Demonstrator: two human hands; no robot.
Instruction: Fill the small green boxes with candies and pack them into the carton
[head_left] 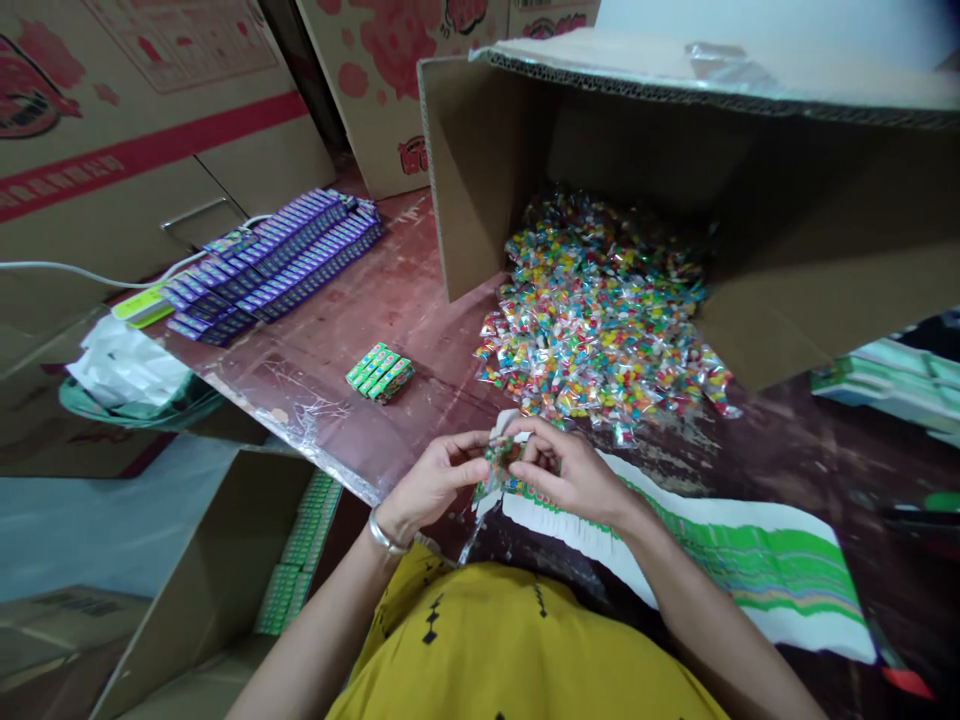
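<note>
My left hand (pixel 439 485), with a silver bangle at the wrist, pinches a small green and white candy box (pixel 495 475) between thumb and fingers. My right hand (pixel 566 470) closes on the same box from the other side; its fingers partly hide it, and white flaps stick out above and below. Beneath my right forearm lies a fanned row of flat green and white printed cards (pixel 757 560). Just beyond my hands, small clear bags of multicoloured candy (pixel 600 330) spill in a heap. To the left sits a little block of green boxes (pixel 381 373).
A large carton (pixel 465 180) lies on its side behind the candy heap. Purple boxes (pixel 277 265) are stacked at the table's left, near a white cable (pixel 82 275). An open carton (pixel 202 560) below the table edge holds green boxes (pixel 300 550). Green packs (pixel 892 375) lie far right.
</note>
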